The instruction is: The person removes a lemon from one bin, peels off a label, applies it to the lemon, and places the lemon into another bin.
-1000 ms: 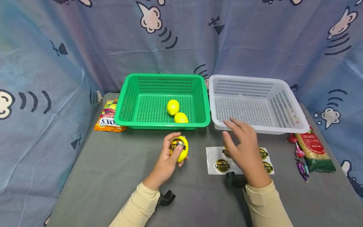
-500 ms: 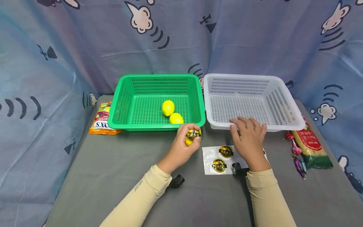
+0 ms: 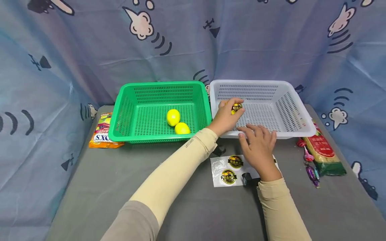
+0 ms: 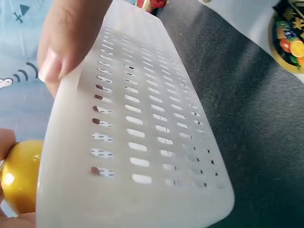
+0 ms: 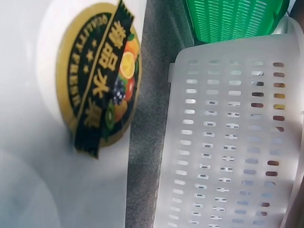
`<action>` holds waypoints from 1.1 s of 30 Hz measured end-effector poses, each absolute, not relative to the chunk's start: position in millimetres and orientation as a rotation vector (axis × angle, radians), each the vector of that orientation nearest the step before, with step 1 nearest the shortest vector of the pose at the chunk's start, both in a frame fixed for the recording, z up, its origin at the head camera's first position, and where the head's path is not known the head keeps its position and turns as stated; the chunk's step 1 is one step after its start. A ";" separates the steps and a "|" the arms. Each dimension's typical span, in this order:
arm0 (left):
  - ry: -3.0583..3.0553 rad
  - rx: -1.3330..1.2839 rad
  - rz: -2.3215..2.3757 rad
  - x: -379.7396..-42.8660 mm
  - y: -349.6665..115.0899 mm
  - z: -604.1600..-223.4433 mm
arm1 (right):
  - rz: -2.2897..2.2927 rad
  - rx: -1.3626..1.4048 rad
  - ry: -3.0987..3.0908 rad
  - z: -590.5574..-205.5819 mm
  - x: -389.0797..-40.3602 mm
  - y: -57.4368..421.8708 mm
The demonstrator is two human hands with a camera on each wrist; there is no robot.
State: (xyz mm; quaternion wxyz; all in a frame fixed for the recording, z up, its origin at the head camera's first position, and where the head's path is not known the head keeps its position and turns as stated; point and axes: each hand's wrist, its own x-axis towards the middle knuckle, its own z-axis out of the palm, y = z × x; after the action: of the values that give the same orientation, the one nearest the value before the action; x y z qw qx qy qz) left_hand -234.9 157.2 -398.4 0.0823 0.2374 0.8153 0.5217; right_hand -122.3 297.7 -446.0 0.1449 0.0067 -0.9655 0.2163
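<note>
In the head view my left hand grips a yellow lemon between thumb and fingers, over the inside of the white basket. The lemon bears a round black-and-gold fruit sticker. Beyond the basket's wall, the left wrist view shows the lemon in my fingers. My right hand is spread with relaxed fingers, its fingertips at the basket's front rim. Beneath that hand lies a white sticker sheet, partly covered, with several round stickers, one being a sticker close to the right wrist camera.
A green basket with two yellow lemons stands beside the white one on the left. An orange snack bag lies at far left. At right are a red-and-green packet and wrapped candies. Curtain surrounds the grey table.
My left hand has carried the stickered lemon from in front of the green basket rightward over the white basket. My right hand has moved from above the sticker sheet to the white basket's front rim.
</note>
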 end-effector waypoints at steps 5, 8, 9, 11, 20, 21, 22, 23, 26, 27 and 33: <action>2.399 0.636 1.525 -241.4 161.6 -398.8 | 0.629 0.026 -2.786 -445.3 -121.6 296.0; 2.369 0.612 1.563 -241.1 159.2 -396.4 | 0.629 0.030 -2.794 -443.7 -122.1 295.7; 2.359 0.611 1.577 -240.3 158.5 -395.9 | 0.630 0.030 -2.798 -443.3 -122.2 295.7; 2.352 0.619 1.596 -237.7 157.5 -395.3 | 0.632 0.023 -2.808 -442.9 -122.4 295.9; 2.162 0.803 1.922 -198.5 126.7 -412.6 | 0.647 0.002 -2.817 -443.6 -122.0 294.5; 2.144 0.797 1.961 -190.7 118.8 -416.4 | 0.651 0.004 -2.813 -443.8 -122.3 293.8; 2.135 0.788 2.001 -183.1 110.7 -420.6 | 0.656 0.007 -2.812 -443.5 -122.6 293.3; 2.113 0.774 2.047 -175.4 102.2 -425.0 | 0.661 0.009 -2.811 -443.0 -122.9 293.1; 2.057 0.702 2.176 -153.4 76.8 -437.2 | 0.681 0.012 -2.839 -437.7 -123.7 294.0; 2.040 0.678 2.212 -146.7 68.3 -440.6 | 0.690 0.010 -2.859 -434.3 -123.9 294.5; 2.016 0.526 2.344 -115.2 25.3 -456.6 | 0.794 -0.011 -2.862 -401.1 -129.2 274.6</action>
State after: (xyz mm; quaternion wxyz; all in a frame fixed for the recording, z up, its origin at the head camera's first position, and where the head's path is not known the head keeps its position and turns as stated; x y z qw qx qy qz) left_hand -115.2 25.3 -456.6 0.0029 0.1677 0.6429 0.7474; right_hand -129.2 274.6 -401.1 0.0859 -0.0036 -0.9601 0.2663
